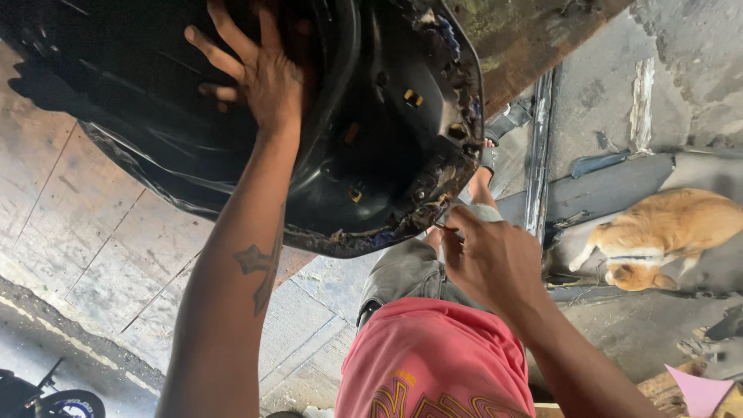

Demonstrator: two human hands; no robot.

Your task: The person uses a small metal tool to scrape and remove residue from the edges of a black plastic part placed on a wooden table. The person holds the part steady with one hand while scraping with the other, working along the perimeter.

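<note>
Black moulded seat base (pixel 364 139), underside up, held in front of the body above the lap. Left hand (pixel 259 73) spread flat, fingers apart, pressing on the inner face of the shell to steady it; it grips nothing. Right hand (pixel 484 259) at the near rim, fingers pinched together on something small and thin at the edge; too small to tell whether it is a staple, a tool tip or a scrap of cover. Rim (pixel 441 193) shows torn shreds of covering and foam along the near and right edges; judged from that, the cover is largely stripped, with ragged remnants left to clear along this edge. Far rim out of view, so how much is done there cannot be told. The shell's hollow holds nothing loose; only small yellow clips (pixel 414 97) fixed inside. Below: grey trousers (pixel 402 275), pink shirt (pixel 433 364), concrete floor (pixel 116 255). An orange-and-white cat (pixel 665 236) lies to the right, well apart. Part of a motorcycle wheel (pixel 70 402) at lower left.
</note>
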